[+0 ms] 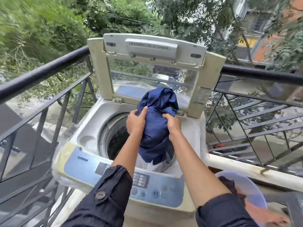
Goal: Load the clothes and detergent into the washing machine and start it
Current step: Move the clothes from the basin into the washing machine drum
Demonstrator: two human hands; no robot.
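A top-loading washing machine (85, 140) stands in front of me with its lid (147, 51) raised upright. Its round drum opening (114, 136) is dark inside. A bunched dark blue garment (157, 122) hangs over the opening, its lower end dipping into the drum. My left hand (136, 122) grips the garment's left side and my right hand (172, 125) grips its right side. The blue control panel (147, 185) with buttons lies along the machine's near edge, under my forearms. No detergent is in view.
A pale plastic basin (255, 192) with dark and reddish clothes sits at the lower right. A black metal balcony railing (41, 74) runs behind and beside the machine, with a pale ledge (237, 166) on the right. Trees and buildings lie beyond.
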